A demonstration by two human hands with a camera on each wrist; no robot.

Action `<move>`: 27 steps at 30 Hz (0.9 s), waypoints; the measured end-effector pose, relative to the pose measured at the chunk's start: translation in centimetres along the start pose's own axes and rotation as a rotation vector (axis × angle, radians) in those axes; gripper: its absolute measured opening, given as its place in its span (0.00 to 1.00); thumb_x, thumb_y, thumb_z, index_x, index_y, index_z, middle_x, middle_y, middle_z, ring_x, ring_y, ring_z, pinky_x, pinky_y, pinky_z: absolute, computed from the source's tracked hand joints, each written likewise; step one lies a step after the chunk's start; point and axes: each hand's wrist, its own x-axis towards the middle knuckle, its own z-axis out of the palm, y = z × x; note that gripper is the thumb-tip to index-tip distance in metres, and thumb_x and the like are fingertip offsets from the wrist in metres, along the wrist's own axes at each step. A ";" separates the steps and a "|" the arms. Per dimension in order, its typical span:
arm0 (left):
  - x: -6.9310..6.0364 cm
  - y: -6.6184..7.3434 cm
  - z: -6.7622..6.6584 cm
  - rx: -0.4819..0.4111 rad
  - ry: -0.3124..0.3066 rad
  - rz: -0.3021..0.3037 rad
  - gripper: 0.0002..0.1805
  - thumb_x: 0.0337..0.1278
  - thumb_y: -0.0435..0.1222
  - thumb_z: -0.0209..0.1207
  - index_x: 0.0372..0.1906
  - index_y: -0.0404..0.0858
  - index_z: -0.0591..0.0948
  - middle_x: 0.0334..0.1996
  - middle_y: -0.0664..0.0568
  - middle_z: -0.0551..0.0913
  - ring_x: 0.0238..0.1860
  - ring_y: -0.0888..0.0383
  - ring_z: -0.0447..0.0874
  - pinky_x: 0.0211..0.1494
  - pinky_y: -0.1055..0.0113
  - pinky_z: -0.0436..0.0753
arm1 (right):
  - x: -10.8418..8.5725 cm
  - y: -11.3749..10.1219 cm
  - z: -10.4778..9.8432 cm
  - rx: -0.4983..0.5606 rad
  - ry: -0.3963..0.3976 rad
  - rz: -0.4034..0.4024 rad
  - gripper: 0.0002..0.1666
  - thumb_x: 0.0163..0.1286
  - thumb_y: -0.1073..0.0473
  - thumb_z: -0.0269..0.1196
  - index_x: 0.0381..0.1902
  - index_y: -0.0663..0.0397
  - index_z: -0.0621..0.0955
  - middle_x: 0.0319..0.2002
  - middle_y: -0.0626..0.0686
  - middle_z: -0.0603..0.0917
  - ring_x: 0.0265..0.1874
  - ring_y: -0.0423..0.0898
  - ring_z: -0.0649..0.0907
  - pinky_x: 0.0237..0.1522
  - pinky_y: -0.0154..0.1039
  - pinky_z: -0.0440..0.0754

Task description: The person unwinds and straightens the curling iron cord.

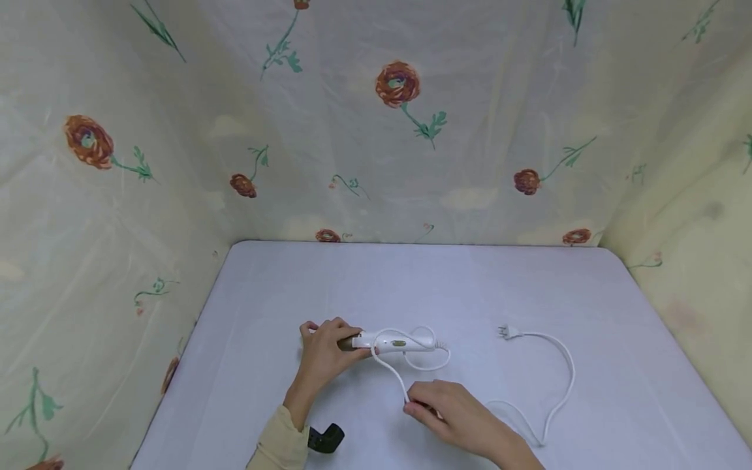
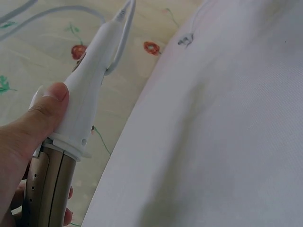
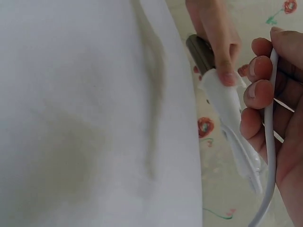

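A hair iron (image 1: 405, 342) with a white handle and a brownish-gold barrel lies across the middle of the table, partly hidden by fingers. My left hand (image 1: 329, 346) grips it where the barrel meets the handle; in the left wrist view the thumb (image 2: 52, 101) lies along the white handle. The white cord (image 1: 390, 367) leaves the handle's right end and loops back over the handle. Nearer to me, my right hand (image 1: 452, 414) holds this cord, its fingers curled around it in the right wrist view. The plug (image 1: 510, 332) rests on the table to the right.
The pale table (image 1: 282, 281) has floral sheeting (image 1: 470, 130) hanging behind it and on both sides. Beyond my right hand, the rest of the cord (image 1: 571, 372) curves loosely across the table's right side. A black angular piece (image 1: 326, 438) shows beside my left sleeve.
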 end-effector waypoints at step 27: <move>-1.1 -0.8 -0.4 -0.029 -0.067 0.168 0.27 0.30 0.64 0.67 0.38 0.53 0.88 0.29 0.68 0.79 0.31 0.69 0.73 0.54 0.49 0.55 | 1.5 4.5 -3.7 -0.210 0.358 0.176 0.09 0.62 0.69 0.62 0.31 0.48 0.78 0.26 0.39 0.77 0.23 0.29 0.70 0.29 0.22 0.69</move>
